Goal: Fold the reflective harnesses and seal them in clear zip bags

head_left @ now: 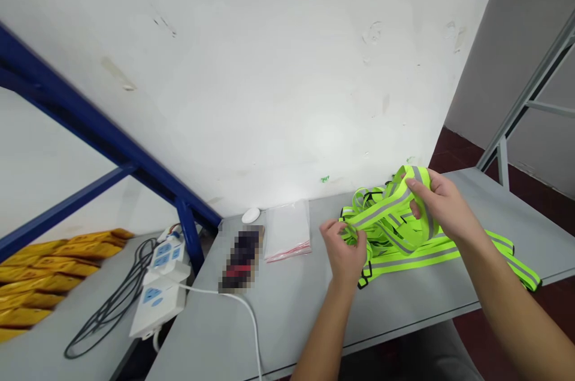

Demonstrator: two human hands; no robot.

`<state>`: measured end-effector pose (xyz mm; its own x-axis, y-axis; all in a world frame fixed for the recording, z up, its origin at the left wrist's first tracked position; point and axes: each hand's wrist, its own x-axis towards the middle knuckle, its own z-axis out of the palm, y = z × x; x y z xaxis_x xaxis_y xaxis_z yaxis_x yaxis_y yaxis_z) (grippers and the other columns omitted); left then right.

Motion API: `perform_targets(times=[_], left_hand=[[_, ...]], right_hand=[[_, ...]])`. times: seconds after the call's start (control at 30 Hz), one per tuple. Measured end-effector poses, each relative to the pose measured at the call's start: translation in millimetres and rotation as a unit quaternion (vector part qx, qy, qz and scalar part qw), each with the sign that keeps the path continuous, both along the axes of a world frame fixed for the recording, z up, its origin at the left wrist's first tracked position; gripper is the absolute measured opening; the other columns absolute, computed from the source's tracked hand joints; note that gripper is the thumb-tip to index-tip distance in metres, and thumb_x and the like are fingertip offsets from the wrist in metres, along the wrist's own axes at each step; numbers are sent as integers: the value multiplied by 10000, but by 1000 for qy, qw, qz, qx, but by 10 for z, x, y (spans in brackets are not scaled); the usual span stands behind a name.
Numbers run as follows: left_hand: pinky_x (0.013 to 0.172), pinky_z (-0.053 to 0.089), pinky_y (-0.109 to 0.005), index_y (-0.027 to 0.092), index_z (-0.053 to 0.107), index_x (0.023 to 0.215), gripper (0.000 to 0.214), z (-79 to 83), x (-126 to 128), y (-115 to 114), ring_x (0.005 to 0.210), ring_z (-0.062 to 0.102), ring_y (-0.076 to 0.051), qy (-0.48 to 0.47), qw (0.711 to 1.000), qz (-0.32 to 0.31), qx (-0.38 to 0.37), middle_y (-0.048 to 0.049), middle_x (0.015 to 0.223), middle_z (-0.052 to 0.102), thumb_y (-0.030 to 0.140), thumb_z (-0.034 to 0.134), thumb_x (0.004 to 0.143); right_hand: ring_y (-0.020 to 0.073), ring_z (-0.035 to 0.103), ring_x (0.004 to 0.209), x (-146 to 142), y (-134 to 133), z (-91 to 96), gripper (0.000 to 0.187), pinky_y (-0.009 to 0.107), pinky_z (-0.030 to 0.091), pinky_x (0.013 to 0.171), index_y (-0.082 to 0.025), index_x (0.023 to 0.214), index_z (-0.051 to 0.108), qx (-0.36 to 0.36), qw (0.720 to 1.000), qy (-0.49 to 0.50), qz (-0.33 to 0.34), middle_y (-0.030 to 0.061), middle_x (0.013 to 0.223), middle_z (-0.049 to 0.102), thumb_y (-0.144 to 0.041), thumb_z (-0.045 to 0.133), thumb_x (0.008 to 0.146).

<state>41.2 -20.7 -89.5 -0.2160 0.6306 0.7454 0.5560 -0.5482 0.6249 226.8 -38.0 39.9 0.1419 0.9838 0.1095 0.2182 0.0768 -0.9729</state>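
A tangled neon-yellow reflective safety vest [390, 222] with grey reflective stripes and black edging lies in a heap on the grey table top [291, 303]. My right hand [442, 204] is shut on a raised loop of its strap near the top of the heap. My left hand [344, 252] pinches a strap at the heap's left side. Part of the vest stretches out to the right along the table, under my right forearm.
A clear zip bag [287, 231] with a white item inside, a pixelated dark object [242, 258] and a small white disc [250, 215] stand left of the vest. White power strips [158, 303], cables, a blue metal shelf frame [103, 141] and yellow stacked items [49, 279] lie further left.
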Motion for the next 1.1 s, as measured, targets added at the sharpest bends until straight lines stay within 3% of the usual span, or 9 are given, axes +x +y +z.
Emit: perform_targets(times=[0.1,0.23,0.47,0.57,0.7,0.8,0.9,1.03,1.1], left_hand=[[771,483,-327,199,432,1069,346,10,-50,-19,948,571,-199,-36,987,-65,-146,-85,1060,527,180,595,765],[695,480,-282,221,550,1048,215,6,-165,-128,764,604,-152,42,911,-247,-328,-17,922,645,192,493,843],[960,379,-430,216,582,953,225,-159,-244,-330,915,614,-197,237,940,-163,-184,-32,942,665,86,490,794],[1011,334,-442,217,577,917,181,-225,-300,-398,872,620,-178,334,916,-181,-129,-22,904,673,90,488,826],[1026,311,-449,222,583,900,117,-258,-403,-536,794,606,-158,413,870,-248,-105,7,809,674,141,505,866],[937,375,-430,224,610,941,102,-250,-424,-634,803,600,-184,410,859,-294,-88,-8,784,681,272,557,868],[807,432,-368,210,615,984,150,-215,-332,-654,762,594,-180,336,886,-313,-60,-29,820,697,262,530,872],[764,455,-332,196,610,966,152,-126,-31,-530,820,592,-186,201,958,-187,-85,-57,871,680,177,489,877],[856,444,-404,200,590,1118,300,-97,139,-448,992,572,-253,215,960,-104,-148,-96,1042,654,282,595,829]], right_hand=[[101,487,441,30,11,15,285,217,376,449,-219,944,571,13,999,46,3,-53,572,554,-489,599,859],[111,489,436,103,49,53,286,218,381,432,-218,965,585,8,997,70,18,-54,542,549,-472,623,840],[99,447,403,355,97,81,266,203,342,370,-210,845,604,2,997,81,-11,-53,493,516,-459,681,795],[75,432,394,565,119,49,271,202,342,363,-199,832,622,10,998,59,19,-42,576,553,-443,720,765],[61,435,393,947,163,-26,265,206,355,391,-189,859,648,-31,987,10,160,-34,624,582,-395,760,736],[83,477,418,1204,175,-92,262,218,387,410,-174,785,658,-80,974,-29,209,-17,613,598,-406,766,727],[183,630,590,1352,129,-120,292,288,514,547,-180,840,707,-119,964,-56,232,34,715,686,-451,746,738],[297,676,917,1391,2,-73,340,390,525,835,-203,966,741,-170,938,-89,289,73,939,741,-474,723,761],[305,668,942,1391,-59,-57,357,382,517,846,-203,962,741,-184,930,-111,298,69,965,740,-493,721,755]])
